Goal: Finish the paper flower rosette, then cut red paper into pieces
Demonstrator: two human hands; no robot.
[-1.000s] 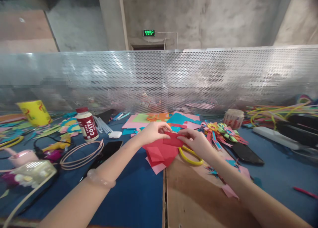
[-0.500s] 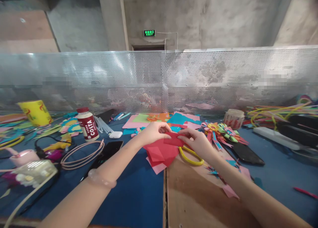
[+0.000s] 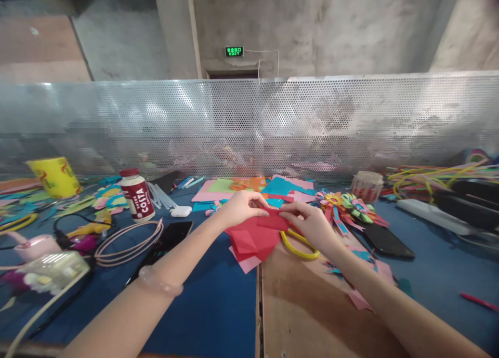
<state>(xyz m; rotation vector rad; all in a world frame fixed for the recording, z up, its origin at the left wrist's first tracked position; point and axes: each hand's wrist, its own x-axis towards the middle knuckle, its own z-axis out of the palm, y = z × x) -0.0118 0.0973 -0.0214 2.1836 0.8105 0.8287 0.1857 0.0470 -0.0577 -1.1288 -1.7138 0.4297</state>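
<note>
Between my two hands is a small folded piece of red paper (image 3: 273, 221). My left hand (image 3: 245, 209) pinches its upper left edge, and my right hand (image 3: 306, 220) pinches its right corner with thumb and fingers. Below it lie larger red paper sheets (image 3: 265, 246), with a smaller red piece (image 3: 244, 241) on top and pink paper (image 3: 250, 265) poking out underneath. Beside the sheets, under my right wrist, rests a yellow ring-shaped handle (image 3: 300, 246), partly hidden by the paper.
A Costa bottle (image 3: 137, 196), a white earbud case (image 3: 181, 211), a coiled cable (image 3: 128, 243) and a phone (image 3: 171, 238) lie left. Paper flowers (image 3: 343, 204), a jar (image 3: 367, 185) and another phone (image 3: 390, 240) stand right. A perforated metal screen (image 3: 249, 124) closes the back.
</note>
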